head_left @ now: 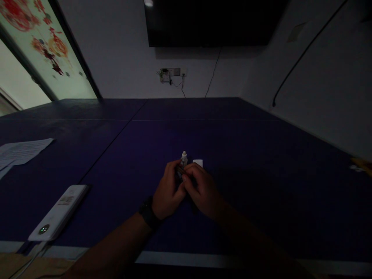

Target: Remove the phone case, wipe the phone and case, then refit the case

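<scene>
My left hand [167, 192] and right hand [202, 190]: together, fingers pinched on a small dark item [180, 171]. Dropper bottle [184, 158], white pad [198, 163]: just beyond. Table [261, 186]: open either side, front edge near my forearms.

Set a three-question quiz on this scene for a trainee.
1. True or false: the left hand and right hand together hold one small dark item.
2. What stands upright just beyond them? A) bottle B) cup C) can
3. Fill in: the power bank lies on the table to the person's ___.
Key: 1 true; 2 A; 3 left.
</scene>
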Demonstrator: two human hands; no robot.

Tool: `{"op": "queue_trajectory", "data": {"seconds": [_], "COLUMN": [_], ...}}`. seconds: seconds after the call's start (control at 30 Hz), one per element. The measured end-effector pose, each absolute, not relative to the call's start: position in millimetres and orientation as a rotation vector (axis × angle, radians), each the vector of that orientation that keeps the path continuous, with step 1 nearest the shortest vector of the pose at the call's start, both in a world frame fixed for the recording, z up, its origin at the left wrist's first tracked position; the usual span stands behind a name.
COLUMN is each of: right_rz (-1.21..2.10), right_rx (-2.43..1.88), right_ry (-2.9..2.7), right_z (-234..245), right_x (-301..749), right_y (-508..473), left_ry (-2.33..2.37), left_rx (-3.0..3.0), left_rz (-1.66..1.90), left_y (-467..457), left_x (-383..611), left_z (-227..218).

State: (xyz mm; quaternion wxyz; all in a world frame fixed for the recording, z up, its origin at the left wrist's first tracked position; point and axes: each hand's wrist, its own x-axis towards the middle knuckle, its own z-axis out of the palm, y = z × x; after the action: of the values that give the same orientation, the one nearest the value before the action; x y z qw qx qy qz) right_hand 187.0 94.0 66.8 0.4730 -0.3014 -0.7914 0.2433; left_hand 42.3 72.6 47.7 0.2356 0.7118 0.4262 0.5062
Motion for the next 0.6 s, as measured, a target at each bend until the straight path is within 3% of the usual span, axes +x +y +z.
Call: {"op": "queue_trajectory", "data": {"seconds": [0.6], "right_rz": [0.760], "right_rx": [-0.861], "right_ry": [-1.891], "right_z": [64.9], "right_x": [191.2], "right_y": [102.0], "left_ry": [1.180], "left_rx": [1.960], "left_rz": [1.312], "left_y": [73.1], "left_x": [39.8], "left_z": [48.8]}}
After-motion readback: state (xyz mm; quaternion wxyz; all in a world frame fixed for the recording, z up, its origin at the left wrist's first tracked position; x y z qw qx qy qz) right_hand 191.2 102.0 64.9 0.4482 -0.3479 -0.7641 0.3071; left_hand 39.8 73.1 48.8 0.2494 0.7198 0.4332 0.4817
